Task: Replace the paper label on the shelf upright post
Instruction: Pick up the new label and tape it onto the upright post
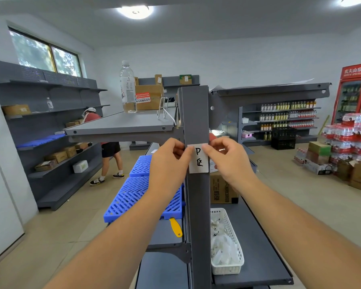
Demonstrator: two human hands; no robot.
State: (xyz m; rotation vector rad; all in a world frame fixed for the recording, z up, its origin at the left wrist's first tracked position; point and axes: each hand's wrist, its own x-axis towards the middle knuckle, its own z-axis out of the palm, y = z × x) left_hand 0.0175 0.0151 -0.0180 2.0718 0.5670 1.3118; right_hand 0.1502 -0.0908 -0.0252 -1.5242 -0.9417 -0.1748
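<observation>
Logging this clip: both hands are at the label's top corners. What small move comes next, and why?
Probably peel downward: the left hand and right hand pinch the top corners of the handwritten paper label, which lies flat on the grey upright post. Pressing it on is also possible.

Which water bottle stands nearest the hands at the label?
The tall clear bottle upright on the grey shelf just left of the post. The smaller bottle stands on the far wall shelving.
</observation>
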